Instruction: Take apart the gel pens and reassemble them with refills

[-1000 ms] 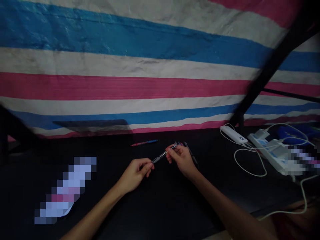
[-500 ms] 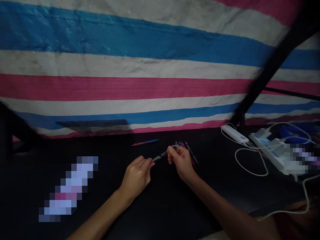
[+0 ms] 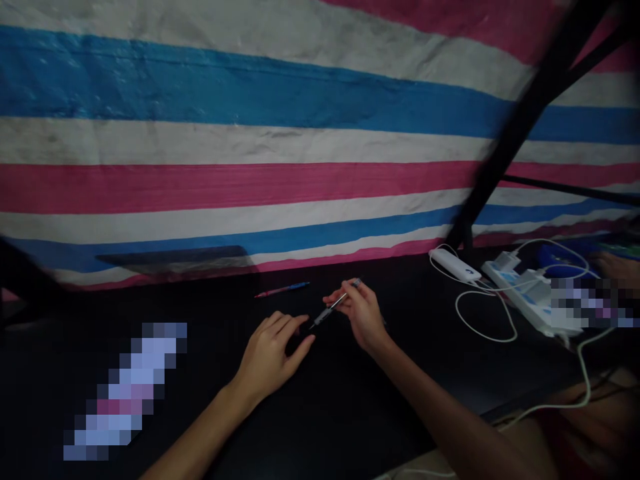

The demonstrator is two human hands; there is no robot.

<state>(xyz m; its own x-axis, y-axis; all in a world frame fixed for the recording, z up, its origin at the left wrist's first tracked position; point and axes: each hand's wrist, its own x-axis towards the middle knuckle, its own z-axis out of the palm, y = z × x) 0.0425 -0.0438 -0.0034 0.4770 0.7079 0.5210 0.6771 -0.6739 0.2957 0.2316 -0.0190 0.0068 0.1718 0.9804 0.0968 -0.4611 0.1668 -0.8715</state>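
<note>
In the head view, my right hand point(image 3: 363, 313) pinches a slim pen point(image 3: 330, 312) with a clear and dark barrel, its tip slanting down to the left. My left hand point(image 3: 273, 350) is just left of that tip, thumb and fingers apart, holding nothing. Behind the hands a red and blue pen point(image 3: 283, 290) lies on the black table point(image 3: 300, 420). My right hand mostly hides whatever lies behind it; only a dark bit shows at its edge.
A white power strip point(image 3: 530, 300) with plugs and looping cables lies at the right, beside a white device point(image 3: 455, 265). Another person's hand point(image 3: 620, 268) shows at the far right edge. A blurred pixelated object point(image 3: 127, 390) lies at left. A striped sheet point(image 3: 250, 187) hangs behind.
My left hand has opened and let go of the pen's lower end. My right hand still holds the pen, now tilted more steeply. The view has shifted slightly.
</note>
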